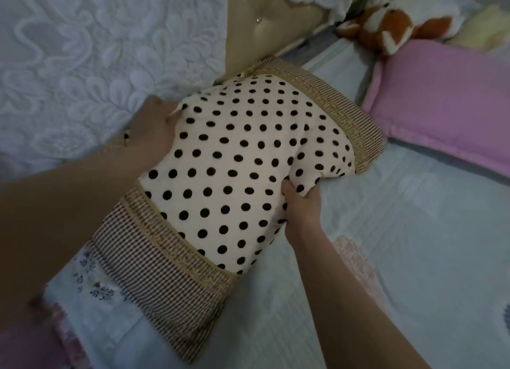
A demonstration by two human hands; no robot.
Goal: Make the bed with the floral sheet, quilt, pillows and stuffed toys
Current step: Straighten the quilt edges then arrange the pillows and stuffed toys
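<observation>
Head view. Polka-dot pillow (234,161) is held between both hands over the pale sheet (400,230); its long axis runs from beside the left forearm up and away, past the right hand. Left hand (154,128) curls round one long edge. Right hand (300,206) bunches the opposite edge in curled fingers. Both are equally near. Beyond the left hand stands the tufted headboard (248,37). Beyond the right hand lies open sheet, then a pink pillow (441,101) and a stuffed toy (386,29).
</observation>
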